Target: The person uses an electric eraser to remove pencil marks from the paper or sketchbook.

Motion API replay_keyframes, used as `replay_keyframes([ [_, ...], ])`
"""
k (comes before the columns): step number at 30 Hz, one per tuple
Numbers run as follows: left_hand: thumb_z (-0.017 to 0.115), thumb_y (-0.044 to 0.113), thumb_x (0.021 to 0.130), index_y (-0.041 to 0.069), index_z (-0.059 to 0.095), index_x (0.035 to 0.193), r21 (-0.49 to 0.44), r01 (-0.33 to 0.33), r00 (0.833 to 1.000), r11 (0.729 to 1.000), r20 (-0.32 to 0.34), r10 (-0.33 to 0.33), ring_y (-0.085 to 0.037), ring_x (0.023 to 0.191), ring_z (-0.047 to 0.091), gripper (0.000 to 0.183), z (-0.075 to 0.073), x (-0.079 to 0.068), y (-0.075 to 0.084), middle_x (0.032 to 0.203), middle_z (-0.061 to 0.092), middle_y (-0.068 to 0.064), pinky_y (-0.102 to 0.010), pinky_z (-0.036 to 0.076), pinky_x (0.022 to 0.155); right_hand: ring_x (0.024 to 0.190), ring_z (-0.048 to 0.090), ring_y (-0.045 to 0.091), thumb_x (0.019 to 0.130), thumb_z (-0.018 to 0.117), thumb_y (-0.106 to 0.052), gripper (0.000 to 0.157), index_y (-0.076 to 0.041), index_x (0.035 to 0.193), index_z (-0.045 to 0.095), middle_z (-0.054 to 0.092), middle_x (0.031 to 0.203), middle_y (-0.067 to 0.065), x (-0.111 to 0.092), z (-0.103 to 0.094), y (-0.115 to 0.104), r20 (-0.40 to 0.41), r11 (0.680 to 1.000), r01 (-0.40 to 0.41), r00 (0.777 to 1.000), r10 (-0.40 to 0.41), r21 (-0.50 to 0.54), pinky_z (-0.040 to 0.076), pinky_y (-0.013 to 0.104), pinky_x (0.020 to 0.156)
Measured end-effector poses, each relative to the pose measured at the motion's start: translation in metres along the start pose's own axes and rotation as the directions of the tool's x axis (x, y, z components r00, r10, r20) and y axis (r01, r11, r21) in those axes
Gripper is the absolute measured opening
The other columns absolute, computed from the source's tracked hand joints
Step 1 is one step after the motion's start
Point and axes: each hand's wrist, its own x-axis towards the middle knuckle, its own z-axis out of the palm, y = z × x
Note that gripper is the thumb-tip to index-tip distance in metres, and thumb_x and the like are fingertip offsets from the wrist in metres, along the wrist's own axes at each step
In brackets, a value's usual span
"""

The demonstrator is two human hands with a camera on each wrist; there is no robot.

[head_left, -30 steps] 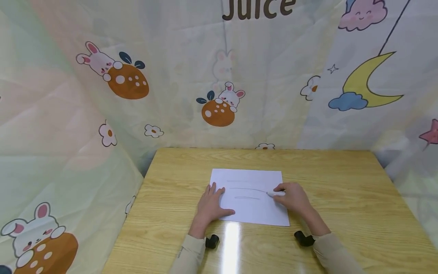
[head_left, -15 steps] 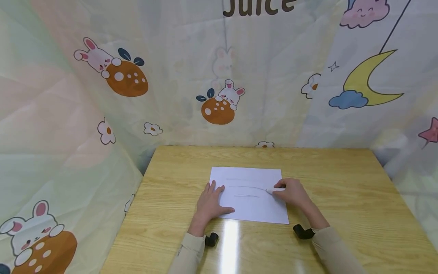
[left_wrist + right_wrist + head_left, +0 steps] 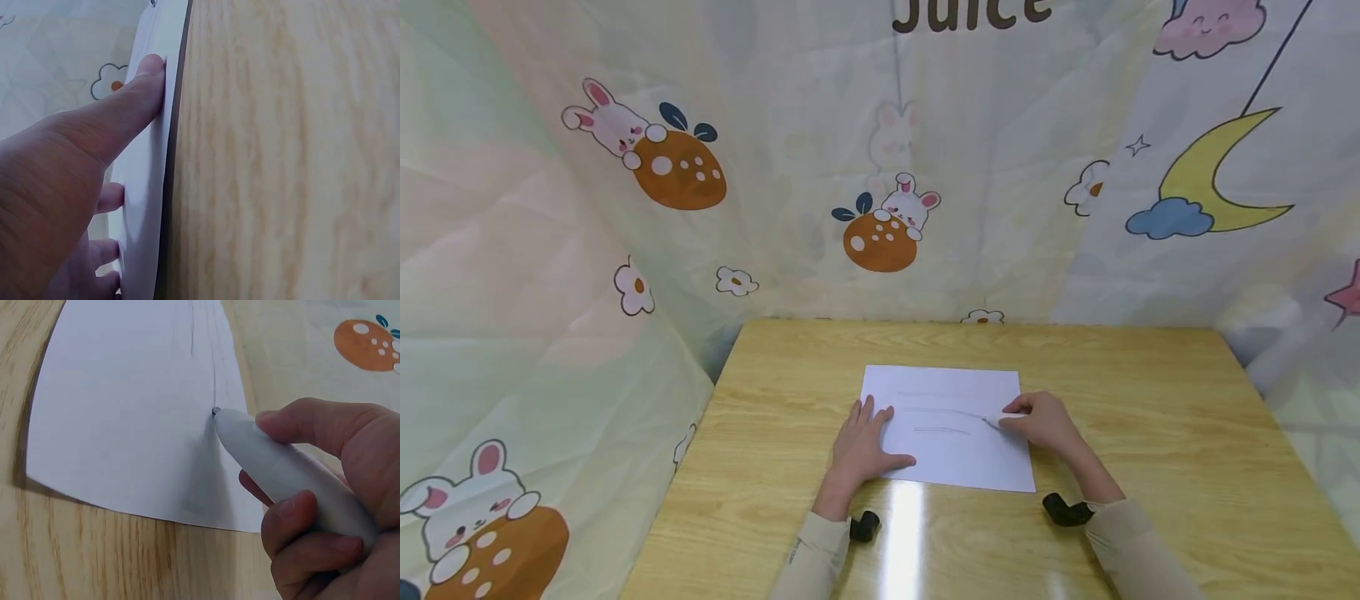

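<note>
A white sheet of paper point(image 3: 955, 462) lies on the wooden table with several thin, faint lines across it. My left hand point(image 3: 859, 450) rests spread on the sheet's left side; in the left wrist view its thumb point(image 3: 134, 103) presses flat near the paper's edge. With curled fingers my right hand point(image 3: 1047, 427) grips a thick white pen-shaped tool point(image 3: 294, 472) at the sheet's right side. The tool's small dark tip touches the paper at the end of one long line. Its rear end is hidden inside the hand.
The wooden table point(image 3: 1150, 400) stretches out on both sides of the paper. A printed cloth point(image 3: 775, 192) with rabbits and flowers hangs behind the table and to its left. Black wrist cameras, such as the left one point(image 3: 865, 526), sit at both cuffs.
Over the last second the right hand's fingers have shifted slightly and now cover more of the white tool, whose tip stays at nearly the same spot. The left hand has not moved on the paper.
</note>
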Motion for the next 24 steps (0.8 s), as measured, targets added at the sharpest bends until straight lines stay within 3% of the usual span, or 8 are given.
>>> replay_keyframes([
  [7,0.069,0.075,0.067,0.016,0.047,0.145,-0.004,0.001,1.0,1.0,0.009,-0.001,-0.04,0.143,0.017,0.1,-0.002,0.0,0.001,0.156,0.024,-0.021,-0.05,0.025,0.112,0.084,0.061,0.022,0.081,0.077,-0.02,0.018,-0.006,0.092,0.075,0.07,0.093,0.007,-0.001,-0.001,-0.008,-0.031,0.998,0.01,0.999,-0.012,-0.058,0.052,0.035,0.069],
  [12,0.072,0.073,0.066,0.016,0.05,0.143,0.0,0.01,1.0,1.0,-0.015,-0.01,-0.04,0.143,0.019,0.099,-0.007,0.003,0.002,0.155,0.026,-0.021,-0.051,0.027,0.111,0.088,0.062,0.026,0.081,0.076,-0.017,0.016,-0.005,0.091,0.075,0.07,0.094,0.009,0.002,-0.004,-0.02,-0.023,0.993,0.064,0.997,-0.067,-0.103,0.053,0.044,0.077],
  [19,0.07,0.075,0.065,0.016,0.048,0.145,0.01,0.014,1.0,1.0,0.024,-0.014,-0.04,0.143,0.018,0.101,-0.006,0.002,0.004,0.156,0.025,-0.02,-0.05,0.028,0.111,0.093,0.063,0.028,0.08,0.074,-0.015,0.016,-0.007,0.093,0.076,0.07,0.099,0.009,0.0,-0.005,-0.019,0.003,0.983,0.064,0.998,-0.065,-0.171,0.052,0.046,0.081],
  [24,0.071,0.074,0.065,0.017,0.048,0.144,0.009,0.016,1.0,1.0,0.01,-0.016,-0.039,0.143,0.018,0.101,-0.003,0.001,0.004,0.156,0.025,-0.02,-0.05,0.027,0.111,0.089,0.063,0.027,0.079,0.075,-0.013,0.014,-0.008,0.092,0.076,0.07,0.096,0.008,-0.001,-0.007,-0.024,0.035,0.952,0.149,0.989,-0.145,-0.269,0.052,0.046,0.078],
])
